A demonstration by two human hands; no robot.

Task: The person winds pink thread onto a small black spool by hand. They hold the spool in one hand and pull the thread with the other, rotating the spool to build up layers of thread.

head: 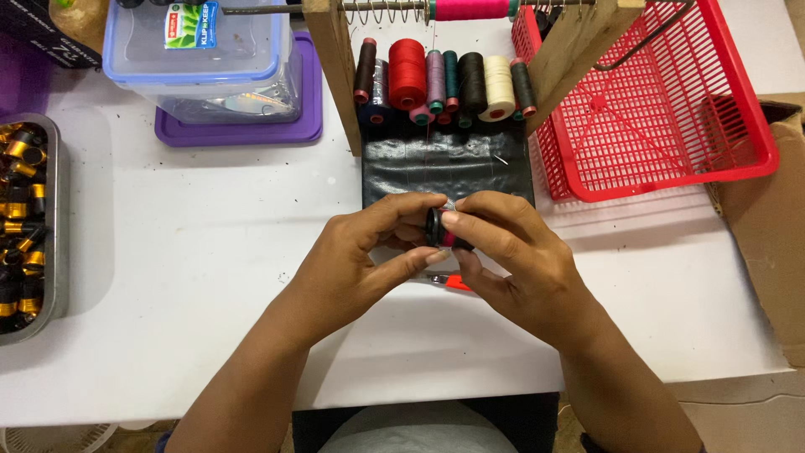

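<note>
My left hand [360, 256] and my right hand [516, 256] meet over the white table [193, 268], both pinching one small black ring-shaped part [438, 228] with a pink spot on it. A thin pink thread runs from the part up to a pink spool [470, 9] on a rod in a wooden frame [334, 67]. Under my hands lies a black mat [444, 168], and a small orange-handled tool [457, 283] peeks out beneath my right fingers.
A row of thread spools [444, 80] stands inside the frame. A red plastic basket [662, 109] sits at right, a cardboard box [767, 218] beyond it. At left, a metal tray [52, 235] holds several black and gold rings. Clear lidded containers [210, 75] stand at back left.
</note>
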